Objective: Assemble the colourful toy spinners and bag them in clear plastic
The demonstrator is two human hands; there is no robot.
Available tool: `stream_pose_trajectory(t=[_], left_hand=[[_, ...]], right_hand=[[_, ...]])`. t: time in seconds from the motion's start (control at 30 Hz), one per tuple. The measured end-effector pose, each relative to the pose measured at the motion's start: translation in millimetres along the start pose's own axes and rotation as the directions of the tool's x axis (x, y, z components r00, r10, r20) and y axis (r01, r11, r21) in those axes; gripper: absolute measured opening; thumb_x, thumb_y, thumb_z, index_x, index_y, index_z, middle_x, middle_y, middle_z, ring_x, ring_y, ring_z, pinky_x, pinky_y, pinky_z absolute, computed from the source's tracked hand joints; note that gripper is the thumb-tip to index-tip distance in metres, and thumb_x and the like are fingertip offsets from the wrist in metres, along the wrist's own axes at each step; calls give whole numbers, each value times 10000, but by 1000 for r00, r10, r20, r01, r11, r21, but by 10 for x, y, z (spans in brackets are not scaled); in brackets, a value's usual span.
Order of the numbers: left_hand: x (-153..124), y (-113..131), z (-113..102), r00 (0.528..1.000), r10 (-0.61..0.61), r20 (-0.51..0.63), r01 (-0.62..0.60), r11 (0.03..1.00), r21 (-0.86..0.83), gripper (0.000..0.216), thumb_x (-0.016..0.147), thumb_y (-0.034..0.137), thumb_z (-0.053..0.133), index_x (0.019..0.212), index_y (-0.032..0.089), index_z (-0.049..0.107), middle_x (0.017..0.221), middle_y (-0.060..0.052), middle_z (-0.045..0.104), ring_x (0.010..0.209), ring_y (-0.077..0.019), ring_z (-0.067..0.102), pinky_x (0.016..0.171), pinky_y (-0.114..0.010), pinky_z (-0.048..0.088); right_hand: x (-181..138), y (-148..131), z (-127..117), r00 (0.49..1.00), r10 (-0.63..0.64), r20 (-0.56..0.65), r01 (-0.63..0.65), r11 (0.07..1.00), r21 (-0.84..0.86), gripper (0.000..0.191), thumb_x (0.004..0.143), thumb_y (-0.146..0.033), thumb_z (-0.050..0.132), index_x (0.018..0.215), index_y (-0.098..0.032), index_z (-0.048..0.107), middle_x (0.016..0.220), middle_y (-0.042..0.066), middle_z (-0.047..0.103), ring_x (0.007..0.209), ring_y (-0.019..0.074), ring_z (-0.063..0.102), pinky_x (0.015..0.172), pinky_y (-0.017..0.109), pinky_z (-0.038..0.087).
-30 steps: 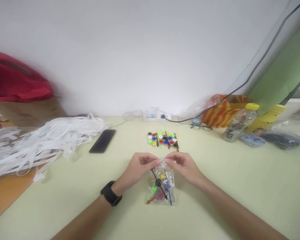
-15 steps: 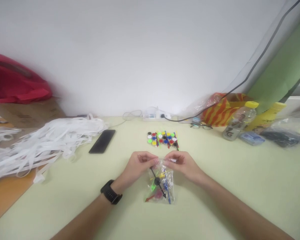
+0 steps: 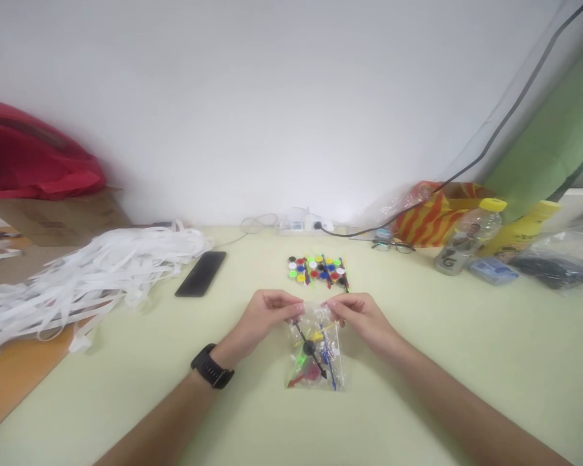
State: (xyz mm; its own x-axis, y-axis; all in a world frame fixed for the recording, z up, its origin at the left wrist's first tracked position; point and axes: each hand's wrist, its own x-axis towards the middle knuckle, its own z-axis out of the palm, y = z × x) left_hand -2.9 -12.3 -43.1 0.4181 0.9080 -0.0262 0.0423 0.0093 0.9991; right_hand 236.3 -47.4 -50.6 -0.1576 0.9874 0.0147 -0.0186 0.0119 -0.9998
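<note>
Between my hands is a clear plastic bag [image 3: 337,375], pinched at its top edge. Inside it lie several plastic spinner arrows, among them a black arrow [image 3: 309,348], a blue one, a red one, a yellow one and a green one. My left hand [image 3: 272,312], with a black watch [image 3: 212,366] on its wrist, grips the bag's upper left corner. The upper right corner is pinched by my right hand [image 3: 357,314]. Just beyond the hands, several coloured spinner pieces [image 3: 318,268] sit grouped in rows on the table.
A black phone [image 3: 201,274] lies left of the pieces, near a heap of white straps [image 3: 102,275]. At the back are a power strip [image 3: 296,223] and glasses [image 3: 392,246]. A bottle [image 3: 469,239], a striped bag [image 3: 422,220] and a blue packet [image 3: 493,270] stand at right.
My hands have moved slightly apart along the bag's top edge. The bag now looks spread wider, and its lower end has shifted a little to the right.
</note>
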Motion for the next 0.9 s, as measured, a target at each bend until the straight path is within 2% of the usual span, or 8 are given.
stream_pose_trajectory(t=[0.1, 0.23, 0.3, 0.43, 0.67, 0.9], left_hand=[[0, -9, -4, 1000, 4, 2, -5, 1000, 24, 273, 817, 384, 845, 947, 148, 805, 815, -74, 757, 743, -158, 668, 723, -260, 535], [2, 27, 3, 999, 43, -1, -43, 998, 47, 263, 834, 390, 823, 928, 147, 786, 812, -59, 740, 748, -157, 663, 725, -262, 533], [-2, 55, 14, 998, 68, 8, -69, 996, 58, 251, 851, 390, 805, 916, 150, 770, 819, -49, 731, 765, -156, 663, 734, -259, 533], [-13, 77, 33, 995, 88, 36, -91, 994, 67, 246, 861, 382, 793, 930, 150, 752, 866, -52, 734, 796, -160, 671, 751, -262, 541], [-8, 18, 7, 996, 88, 15, -89, 995, 53, 212, 868, 350, 785, 944, 153, 786, 862, -75, 766, 825, -188, 705, 796, -289, 560], [-12, 3, -11, 995, 82, -50, -81, 997, 14, 205, 863, 330, 771, 944, 148, 819, 850, -96, 781, 805, -204, 707, 796, -309, 568]], right_hand=[[4, 9, -8, 1000, -14, 19, 14, 1000, 3, 373, 820, -551, 776, 843, -180, 801, 704, 24, 655, 651, 144, 520, 622, 287, 434], [-2, -5, -14, 998, -15, 60, 14, 1000, 19, 354, 739, -506, 857, 899, -197, 797, 802, 40, 709, 700, 162, 571, 654, 298, 460], [-12, -16, -4, 998, -25, 60, 24, 1000, 18, 336, 752, -498, 848, 885, -195, 793, 775, 35, 699, 686, 156, 556, 646, 294, 449], [-29, -24, 33, 1000, -18, 25, 17, 999, 43, 291, 783, -466, 822, 853, -186, 787, 723, 22, 673, 652, 139, 519, 629, 285, 418], [-13, 40, 35, 994, 43, -101, -30, 992, 125, 250, 712, -381, 851, 888, -204, 839, 815, 63, 739, 729, 172, 568, 678, 308, 451], [3, 86, 18, 996, 8, -91, 13, 974, 224, 156, 716, -302, 793, 840, -234, 858, 750, 56, 697, 726, 177, 542, 653, 303, 436]])
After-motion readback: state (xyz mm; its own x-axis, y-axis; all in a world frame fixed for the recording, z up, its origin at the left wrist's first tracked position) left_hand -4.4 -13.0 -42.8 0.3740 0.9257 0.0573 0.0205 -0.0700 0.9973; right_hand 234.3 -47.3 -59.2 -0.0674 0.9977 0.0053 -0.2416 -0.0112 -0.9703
